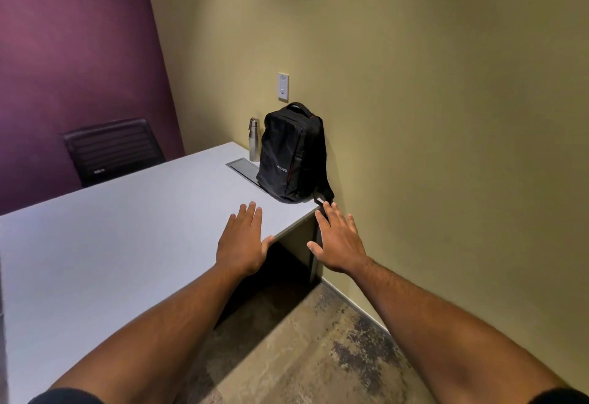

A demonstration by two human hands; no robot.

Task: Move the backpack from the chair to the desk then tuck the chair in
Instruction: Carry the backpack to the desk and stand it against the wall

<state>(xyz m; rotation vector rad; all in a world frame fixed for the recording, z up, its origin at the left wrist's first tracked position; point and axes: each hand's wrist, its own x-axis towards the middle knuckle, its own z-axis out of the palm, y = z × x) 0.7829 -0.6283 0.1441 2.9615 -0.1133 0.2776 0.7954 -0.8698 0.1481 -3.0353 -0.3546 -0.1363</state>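
A black backpack point(291, 153) stands upright on the white desk point(111, 244), at its far right corner against the olive wall. One strap hangs over the desk's edge. My left hand point(243, 241) is spread flat over the desk's near edge, fingers apart, holding nothing. My right hand point(339, 241) hovers just off the desk's right corner, fingers spread, its fingertips near the hanging strap. A black chair point(111, 148) stands behind the desk's far side, by the purple wall; only its backrest shows.
A steel water bottle point(254, 139) stands left of the backpack. A grey cable hatch point(242, 167) is set into the desk. A wall switch point(283, 87) sits above the backpack. Patterned carpet point(302, 355) lies below, between desk and wall.
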